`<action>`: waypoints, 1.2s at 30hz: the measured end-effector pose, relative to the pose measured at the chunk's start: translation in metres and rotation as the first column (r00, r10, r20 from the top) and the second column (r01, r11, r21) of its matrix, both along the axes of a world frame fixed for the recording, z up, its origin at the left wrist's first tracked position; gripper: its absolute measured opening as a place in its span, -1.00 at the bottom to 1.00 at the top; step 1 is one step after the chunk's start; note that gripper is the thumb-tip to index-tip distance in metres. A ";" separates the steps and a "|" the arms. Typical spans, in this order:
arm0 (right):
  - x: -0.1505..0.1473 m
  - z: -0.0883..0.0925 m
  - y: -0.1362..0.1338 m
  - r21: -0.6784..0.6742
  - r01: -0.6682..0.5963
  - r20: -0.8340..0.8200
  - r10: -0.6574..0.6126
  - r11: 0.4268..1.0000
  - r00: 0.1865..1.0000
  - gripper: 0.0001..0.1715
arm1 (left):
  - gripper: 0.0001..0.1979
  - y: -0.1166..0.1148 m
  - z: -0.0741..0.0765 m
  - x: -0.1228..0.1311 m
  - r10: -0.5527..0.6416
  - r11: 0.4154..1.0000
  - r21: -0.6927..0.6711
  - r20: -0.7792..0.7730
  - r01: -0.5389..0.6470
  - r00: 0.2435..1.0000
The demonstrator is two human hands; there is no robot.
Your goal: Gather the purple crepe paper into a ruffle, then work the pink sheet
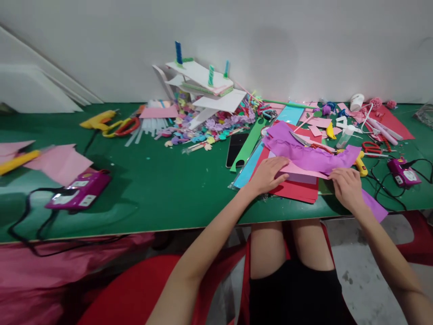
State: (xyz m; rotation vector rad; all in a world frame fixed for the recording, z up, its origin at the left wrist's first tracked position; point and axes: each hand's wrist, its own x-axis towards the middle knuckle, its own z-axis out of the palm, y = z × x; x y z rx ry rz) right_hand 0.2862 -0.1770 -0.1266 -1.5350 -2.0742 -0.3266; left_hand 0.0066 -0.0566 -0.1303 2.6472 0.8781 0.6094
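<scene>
Pink paper sheet (pixel 299 170), thin and flat, lies right of the frame's centre under both hands. Left hand (pixel 267 175) presses on its left edge, fingers spread flat, closed on nothing. Right hand (pixel 347 187) pinches the sheet's right corner, its grip closed on the paper. Crinkled purple crepe paper (pixel 304 151) drapes over the sheet just above, ruffled and soft. Beneath sit smooth red card sheets (pixel 297 189) and a blue sheet (pixel 248 167). All rest on the green matte worktop (pixel 162 180). A glossy magenta box (pixel 79 192) with a black cable lies at lower left.
</scene>
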 end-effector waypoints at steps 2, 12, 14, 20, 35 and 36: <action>-0.001 0.003 -0.002 0.021 -0.003 0.004 0.003 1.000 1.000 -0.75 | -0.54 0.003 0.000 -0.005 0.012 0.999 0.051 0.046 -0.014 0.999; -0.024 0.005 -0.012 -0.092 -0.181 -0.076 0.174 0.979 0.982 -0.66 | -0.81 -0.016 -0.003 -0.011 0.009 0.964 0.267 0.021 -0.015 1.000; -0.033 0.001 -0.014 -0.158 -0.253 -0.132 0.234 0.954 0.963 -0.66 | -0.77 -0.025 -0.005 -0.007 -0.023 0.971 0.238 -0.009 0.025 1.000; -0.054 -0.007 -0.007 -0.401 -0.246 -0.105 0.222 0.883 0.969 -0.46 | -0.72 -0.040 -0.010 -0.007 -0.151 0.966 0.216 0.025 0.142 0.988; -0.037 0.001 0.007 -0.397 -0.166 0.060 0.205 0.903 0.977 -0.58 | -0.69 -0.094 0.021 -0.110 -0.217 0.841 0.505 -0.008 0.191 0.976; -0.040 0.003 0.004 -0.385 -0.201 0.037 0.233 0.901 0.972 -0.60 | -0.68 -0.100 0.025 -0.117 -0.198 0.851 0.499 0.021 0.161 0.980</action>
